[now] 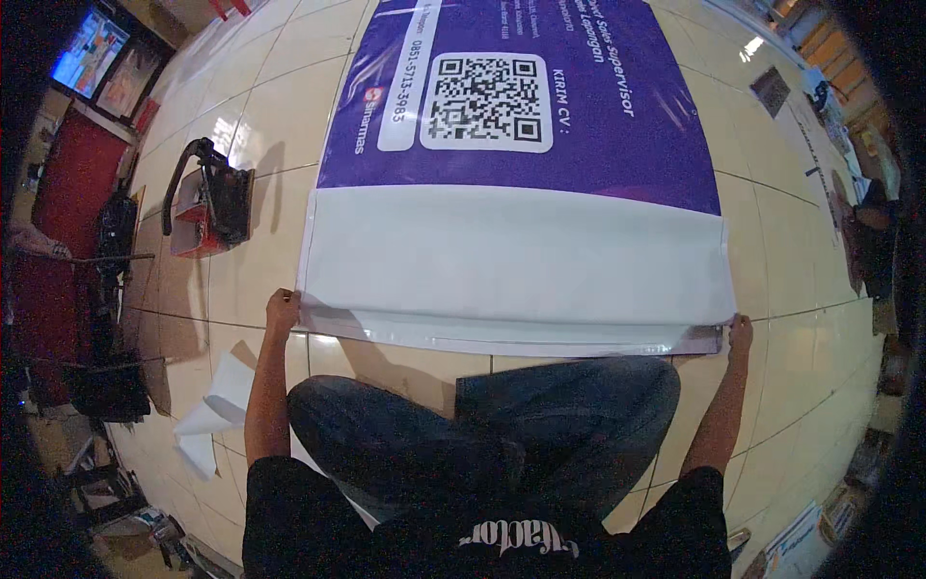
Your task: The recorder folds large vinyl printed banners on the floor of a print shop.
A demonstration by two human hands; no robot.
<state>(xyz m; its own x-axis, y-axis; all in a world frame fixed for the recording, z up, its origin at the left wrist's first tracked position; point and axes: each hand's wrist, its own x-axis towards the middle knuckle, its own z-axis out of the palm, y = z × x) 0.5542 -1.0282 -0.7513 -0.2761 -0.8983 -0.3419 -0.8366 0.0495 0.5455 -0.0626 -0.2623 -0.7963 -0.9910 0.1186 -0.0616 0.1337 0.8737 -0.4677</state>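
Observation:
A purple vinyl banner (615, 137) with white writing and a printed square code lies on the tiled floor. Its near part is folded over, showing the white back (506, 253) and a crease close to my knees. My left hand (283, 310) grips the left edge of the fold, fingers closed on the sheet. At the right end of the same fold, my right hand (739, 331) pinches the edge. Below the crease, a narrow strip of the banner reaches my crossed legs.
A black hand-press tool (224, 192), possibly an eyelet punch, stands left beside a red box (197, 231). White sheet scraps (217, 416) lie by my left forearm. A red cabinet or panel (79, 174) and a lit screen (90, 54) are at far left; assorted items line the right rim.

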